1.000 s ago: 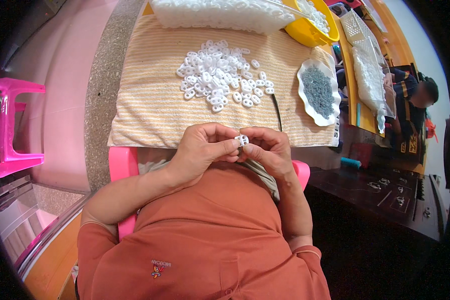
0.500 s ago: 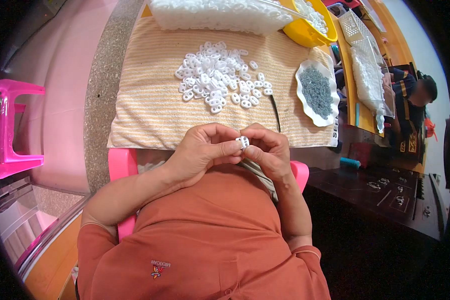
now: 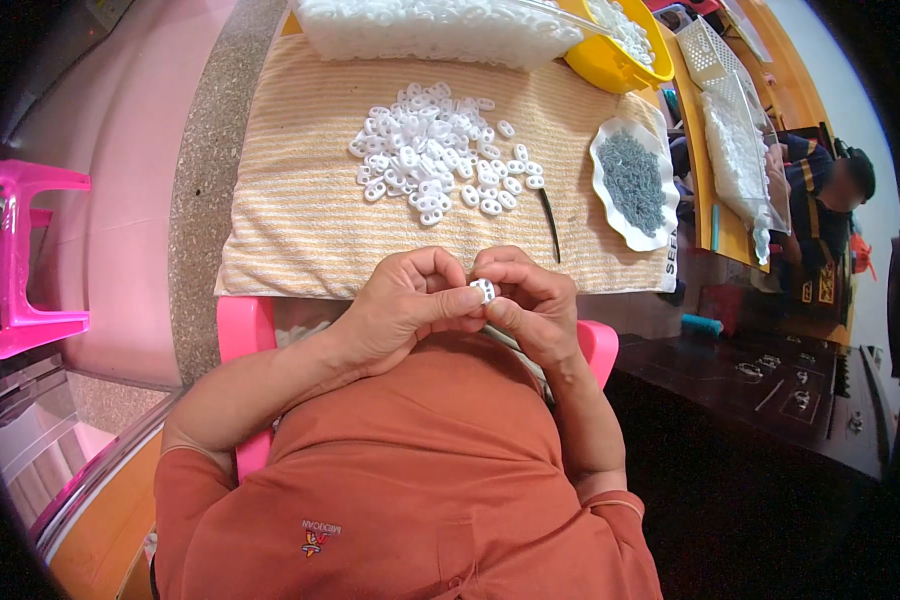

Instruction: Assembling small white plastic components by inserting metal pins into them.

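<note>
Close to my body, just off the front edge of the towel, both hands meet around one small white plastic piece with dark holes [image 3: 484, 290]. My left hand [image 3: 407, 300] grips it between thumb and curled fingers. From the other side, my right hand [image 3: 535, 308] pinches it, with its thumb below and fingers bent above. Fingertips cover part of the piece. Beyond the hands lies a loose pile of white oval two-holed plastic pieces [image 3: 425, 145], several of them scattered at its right side. A thin black stick-like tool [image 3: 551, 225] lies beside those.
A striped towel [image 3: 300, 200] covers the table. At right sits a scalloped white dish [image 3: 599, 180] of small grey parts [image 3: 632, 185]. Behind stand a clear bin of white pieces [image 3: 440, 35] and a yellow basin [image 3: 610, 72]. Another person [image 3: 825, 185] sits far right; a pink stool [image 3: 30, 260] stands left.
The white piece has turned slightly between my fingers and shifted a little down and left. My right fingers have moved slightly with it. The pile and dish look the same.
</note>
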Tool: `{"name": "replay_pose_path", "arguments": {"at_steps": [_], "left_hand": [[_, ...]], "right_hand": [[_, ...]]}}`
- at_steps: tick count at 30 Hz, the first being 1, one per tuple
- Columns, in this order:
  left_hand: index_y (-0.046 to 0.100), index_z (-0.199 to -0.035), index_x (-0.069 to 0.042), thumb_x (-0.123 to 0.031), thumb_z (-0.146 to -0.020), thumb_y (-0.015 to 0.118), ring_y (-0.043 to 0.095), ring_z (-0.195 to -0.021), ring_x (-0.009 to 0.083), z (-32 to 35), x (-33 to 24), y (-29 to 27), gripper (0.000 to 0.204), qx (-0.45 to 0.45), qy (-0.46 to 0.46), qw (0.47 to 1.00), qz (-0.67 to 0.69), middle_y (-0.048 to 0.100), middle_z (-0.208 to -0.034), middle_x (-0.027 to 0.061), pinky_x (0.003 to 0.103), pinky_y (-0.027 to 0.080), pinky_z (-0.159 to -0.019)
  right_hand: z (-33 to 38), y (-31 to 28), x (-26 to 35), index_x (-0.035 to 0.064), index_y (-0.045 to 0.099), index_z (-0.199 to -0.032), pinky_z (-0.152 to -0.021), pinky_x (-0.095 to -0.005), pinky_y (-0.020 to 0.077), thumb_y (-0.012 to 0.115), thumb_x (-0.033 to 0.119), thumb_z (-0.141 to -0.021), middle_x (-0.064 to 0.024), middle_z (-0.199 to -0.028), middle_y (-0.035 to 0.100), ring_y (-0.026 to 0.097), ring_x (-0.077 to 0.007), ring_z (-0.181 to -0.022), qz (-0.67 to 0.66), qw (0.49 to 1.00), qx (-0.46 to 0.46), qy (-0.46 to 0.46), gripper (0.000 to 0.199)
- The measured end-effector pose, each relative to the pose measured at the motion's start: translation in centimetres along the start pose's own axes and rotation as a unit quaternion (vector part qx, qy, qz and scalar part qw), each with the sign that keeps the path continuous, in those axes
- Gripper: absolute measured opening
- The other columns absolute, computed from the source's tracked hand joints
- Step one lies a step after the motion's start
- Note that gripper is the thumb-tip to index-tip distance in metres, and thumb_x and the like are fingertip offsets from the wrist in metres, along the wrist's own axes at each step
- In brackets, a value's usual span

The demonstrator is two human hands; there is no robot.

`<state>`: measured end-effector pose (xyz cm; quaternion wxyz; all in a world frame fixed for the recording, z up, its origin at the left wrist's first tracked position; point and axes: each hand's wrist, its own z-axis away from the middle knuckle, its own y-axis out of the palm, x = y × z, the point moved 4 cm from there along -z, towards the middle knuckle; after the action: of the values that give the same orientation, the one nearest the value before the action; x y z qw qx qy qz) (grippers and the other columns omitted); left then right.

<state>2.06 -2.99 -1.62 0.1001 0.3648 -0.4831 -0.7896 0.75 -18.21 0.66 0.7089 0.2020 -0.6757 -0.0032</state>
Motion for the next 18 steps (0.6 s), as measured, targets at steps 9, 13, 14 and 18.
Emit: {"name": "replay_pose_path", "arguments": {"at_steps": [9,13,14,18], "left_hand": [[0.056,-0.087,-0.004,-0.004,-0.087,0.066,0.063,-0.080,0.0109,0.13,0.04,0.34,0.010,-0.005,0.017,1.000,-0.002,0.063,-0.086,0.0054,0.025,0.055,-0.074],[0.056,-0.087,-0.004,-0.003,-0.086,0.066,0.063,-0.080,0.0111,0.23,-0.02,0.43,0.010,-0.004,0.024,1.000,-0.004,0.064,-0.087,0.0056,0.025,0.055,-0.074],[0.056,-0.087,-0.004,-0.003,-0.086,0.066,0.063,-0.080,0.0112,0.21,-0.03,0.46,0.010,-0.003,0.025,1.000,-0.006,0.064,-0.087,0.0056,0.025,0.055,-0.073],[0.056,-0.087,-0.005,-0.004,-0.086,0.066,0.063,-0.080,0.0113,-0.10,-0.09,0.41,0.011,0.002,0.015,1.000,-0.007,0.064,-0.087,0.0054,0.026,0.055,-0.072]], "right_hand": [[0.11,0.25,0.31,-0.0041,0.063,-0.109,-0.083,-0.0276,0.0483,0.070,0.004,-0.082,-0.0145,-0.110,0.057,0.057,-0.0179,-0.099,0.046,0.999,0.002,-0.004,0.029],[0.08,0.61,0.69,-0.0039,0.063,-0.109,-0.082,-0.0272,0.0482,0.069,0.003,-0.082,-0.0149,-0.111,0.057,0.057,-0.0178,-0.098,0.082,0.996,0.015,-0.021,0.029],[0.10,0.64,0.72,-0.0038,0.062,-0.110,-0.081,-0.0274,0.0480,0.069,0.003,-0.083,-0.0148,-0.111,0.057,0.057,-0.0178,-0.099,0.089,0.996,0.014,-0.020,0.029],[-0.01,0.48,0.82,-0.0036,0.062,-0.111,-0.082,-0.0280,0.0474,0.068,0.004,-0.083,-0.0147,-0.111,0.057,0.056,-0.0177,-0.098,0.092,0.995,0.022,-0.036,0.029]]}}
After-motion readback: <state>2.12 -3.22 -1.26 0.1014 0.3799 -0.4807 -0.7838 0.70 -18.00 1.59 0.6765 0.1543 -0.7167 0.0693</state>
